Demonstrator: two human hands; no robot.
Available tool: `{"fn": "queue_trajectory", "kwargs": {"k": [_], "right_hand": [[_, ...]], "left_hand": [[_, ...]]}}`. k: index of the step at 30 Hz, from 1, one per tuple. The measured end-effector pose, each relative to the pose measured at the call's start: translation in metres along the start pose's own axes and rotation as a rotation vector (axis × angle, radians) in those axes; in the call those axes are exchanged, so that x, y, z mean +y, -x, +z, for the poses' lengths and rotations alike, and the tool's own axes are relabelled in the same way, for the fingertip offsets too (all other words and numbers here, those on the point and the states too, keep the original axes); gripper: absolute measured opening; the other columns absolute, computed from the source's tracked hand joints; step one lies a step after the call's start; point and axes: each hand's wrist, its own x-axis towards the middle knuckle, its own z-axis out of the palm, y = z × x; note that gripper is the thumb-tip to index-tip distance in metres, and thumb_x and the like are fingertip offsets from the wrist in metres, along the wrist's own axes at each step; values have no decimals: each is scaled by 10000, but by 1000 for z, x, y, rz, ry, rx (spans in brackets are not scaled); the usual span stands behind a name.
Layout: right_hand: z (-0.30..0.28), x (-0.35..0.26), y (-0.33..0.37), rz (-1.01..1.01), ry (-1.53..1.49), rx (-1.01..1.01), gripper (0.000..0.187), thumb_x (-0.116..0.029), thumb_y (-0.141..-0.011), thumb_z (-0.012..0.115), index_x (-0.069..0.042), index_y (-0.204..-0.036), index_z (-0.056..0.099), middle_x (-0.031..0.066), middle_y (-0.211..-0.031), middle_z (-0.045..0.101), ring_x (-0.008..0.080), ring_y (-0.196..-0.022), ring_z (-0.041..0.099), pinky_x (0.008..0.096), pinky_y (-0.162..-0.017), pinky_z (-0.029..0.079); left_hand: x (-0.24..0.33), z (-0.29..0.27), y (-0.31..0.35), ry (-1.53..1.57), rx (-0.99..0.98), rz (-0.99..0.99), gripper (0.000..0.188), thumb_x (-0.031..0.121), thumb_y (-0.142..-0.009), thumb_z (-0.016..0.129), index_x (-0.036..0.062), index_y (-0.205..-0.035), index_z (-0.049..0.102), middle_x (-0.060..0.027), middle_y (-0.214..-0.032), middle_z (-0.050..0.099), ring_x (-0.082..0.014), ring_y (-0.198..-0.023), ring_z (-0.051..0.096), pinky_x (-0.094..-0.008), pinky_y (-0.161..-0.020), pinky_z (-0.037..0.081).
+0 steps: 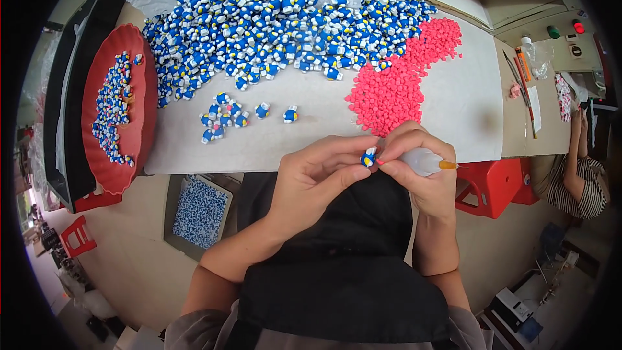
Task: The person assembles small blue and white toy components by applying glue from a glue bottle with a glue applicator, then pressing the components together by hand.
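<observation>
My left hand [314, 178] pinches a small blue, white and yellow figurine [368, 157] between thumb and fingers above the table's near edge. Close beside it, my right hand [421, 168] has a tiny pink piece [381, 161] at its thumb and fingertips, right by the figurine; whether the two touch I cannot tell. A translucent squeeze bottle [422, 161] with an amber tip is tucked in the same hand. Just beyond my fingers lies a heap of small pink pieces [389, 94]. Several loose figurines [223, 116] stand left of my hands, some with a pink spot.
A large pile of similar figurines [285, 19] covers the far table. At the left stands a red scalloped tray [144, 123] holding more. Below the edge sits a grey bin [223, 217] of small blue-and-white pieces. Red stools [486, 188] and another person [586, 188] are at the right.
</observation>
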Motion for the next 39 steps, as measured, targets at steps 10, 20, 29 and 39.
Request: {"fn": "queue_trajectory", "kwargs": {"k": [10, 20, 29, 39], "right_hand": [[3, 4, 0, 46, -7, -58, 93, 26, -638, 632, -17, -709, 590, 44, -729, 547, 120, -700, 490, 233, -632, 377], [12, -7, 11, -275, 465, 49, 215, -37, -605, 700, -19, -794, 598, 70, -748, 518, 125, -618, 532, 213, -537, 416], [6, 2, 9, -393, 512, 42, 278, -18, -579, 706, -32, -837, 603, 74, -749, 516, 132, -580, 532, 227, -488, 422], [2, -9, 6, -293, 396, 106, 320, -38, -583, 704, -34, -886, 602, 57, -746, 507, 129, -627, 516, 228, -545, 418]], "left_hand": [[-4, -7, 3, -155, -38, 115, 313, -60, -752, 527, -12, -1061, 517, -86, -967, 549, -113, -841, 537, -210, -720, 433], [-4, 2, 4, 364, 6, -206, 299, -6, -773, 519, -24, -1071, 496, -118, -951, 573, -151, -859, 558, -246, -772, 440], [-14, 6, 5, 534, 31, -285, 299, 56, -786, 530, -18, -1074, 492, -112, -944, 572, -165, -855, 566, -267, -788, 441], [4, 21, -6, 419, 79, -185, 305, 97, -787, 545, -28, -1060, 490, -117, -937, 568, -157, -826, 566, -262, -783, 425]]}}
